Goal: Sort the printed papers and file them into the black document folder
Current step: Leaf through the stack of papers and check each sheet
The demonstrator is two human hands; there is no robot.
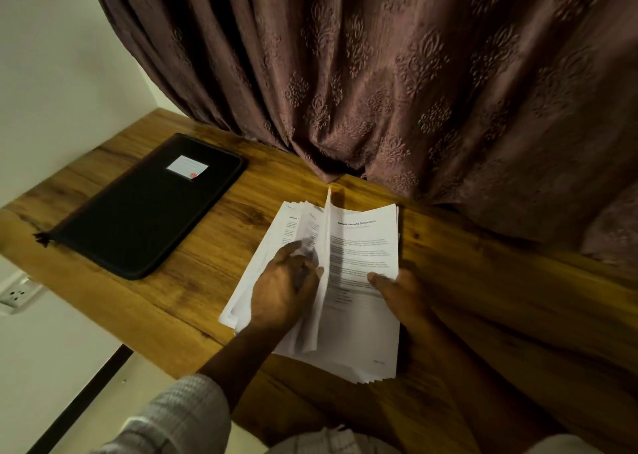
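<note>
Papers within left hand, right hand grip.

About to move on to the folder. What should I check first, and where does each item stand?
1. Folder in view, on the desk left of the papers: ok.
2. Folder open for filing: not ok, it lies closed.
3. Papers in one stack: not ok, two fanned piles with a sheet upright between them.
4. Right hand holding the right pile: ok, thumb on top.
5. Left hand grip: cannot tell, fingers blurred over the left pile.
6. Pages in order: cannot tell.
</note>
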